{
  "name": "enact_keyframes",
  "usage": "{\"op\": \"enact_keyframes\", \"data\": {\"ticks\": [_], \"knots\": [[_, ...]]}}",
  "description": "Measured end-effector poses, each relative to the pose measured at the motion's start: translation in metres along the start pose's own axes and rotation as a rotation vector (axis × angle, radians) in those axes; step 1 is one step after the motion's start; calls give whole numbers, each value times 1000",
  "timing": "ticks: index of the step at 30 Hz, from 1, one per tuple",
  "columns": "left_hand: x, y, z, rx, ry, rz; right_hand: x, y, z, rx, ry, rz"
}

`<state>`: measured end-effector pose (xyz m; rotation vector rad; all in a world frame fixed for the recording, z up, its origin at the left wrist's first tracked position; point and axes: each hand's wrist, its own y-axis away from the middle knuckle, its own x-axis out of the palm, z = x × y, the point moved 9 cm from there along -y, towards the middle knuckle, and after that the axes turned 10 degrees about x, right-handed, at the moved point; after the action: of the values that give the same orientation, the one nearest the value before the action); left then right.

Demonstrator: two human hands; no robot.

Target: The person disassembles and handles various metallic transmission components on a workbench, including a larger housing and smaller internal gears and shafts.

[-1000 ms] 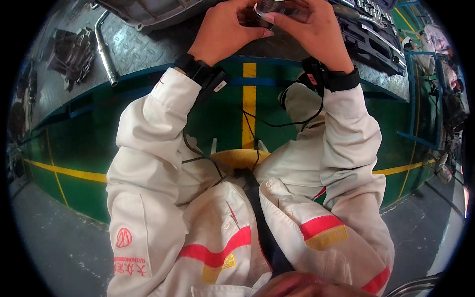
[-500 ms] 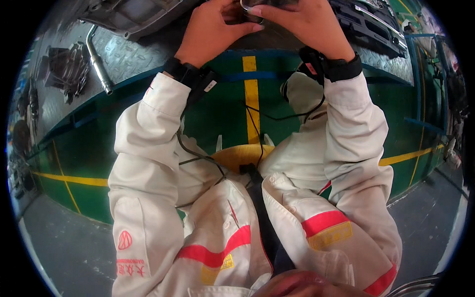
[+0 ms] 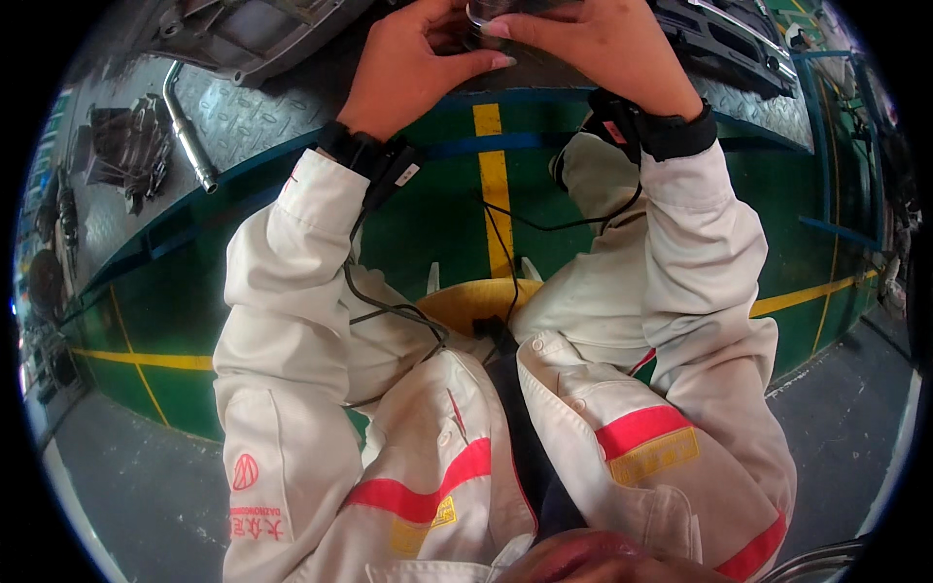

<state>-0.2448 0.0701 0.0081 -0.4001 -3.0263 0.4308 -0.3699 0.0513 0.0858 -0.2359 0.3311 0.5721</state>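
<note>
At the top middle, both my hands meet around a small round, shiny metal part (image 3: 475, 14), cut off by the upper edge of the view. My left hand (image 3: 408, 66) has its fingers curled behind the part, the thumb pointing right just below it. From the other side, my right hand (image 3: 610, 47) presses its thumb against the part's rim. Its other fingers are mostly hidden or out of view. The far side of the part cannot be seen.
A patterned metal-plate bench (image 3: 267, 109) carries a large grey casting (image 3: 264, 37), a bent silver bar (image 3: 190, 136) and a dark metal part (image 3: 126, 155). A black tool case (image 3: 719, 47) lies at the right. Black cables (image 3: 573, 226) run from my wrists past a yellow stool (image 3: 466, 299).
My hands keep hold of the round part, the right thumb shifting slightly left and down on it. The whole view has shifted a little.
</note>
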Motion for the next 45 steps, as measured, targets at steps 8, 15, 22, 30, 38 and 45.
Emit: {"op": "enact_keyframes", "data": {"ticks": [8, 15, 22, 30, 38, 45], "knots": [[-1, -1, -12, 36, -172, -6, 0, 2, 7, -77, 60, -27], [0, -1, -17, 75, -147, 39, 1, 4, 6, 20, -5, -13], [-2, 0, -13, 30, -93, 72, 3, 8, 12, 19, 5, -8], [-4, 5, -16, 0, -61, 100, 7, 10, 17, -58, 30, -5], [-14, 10, -15, -22, -117, 129, 15, 8, 20, -174, 116, -14], [-17, 13, -19, -14, -156, 99, 20, 6, 21, -205, 100, -30]]}}
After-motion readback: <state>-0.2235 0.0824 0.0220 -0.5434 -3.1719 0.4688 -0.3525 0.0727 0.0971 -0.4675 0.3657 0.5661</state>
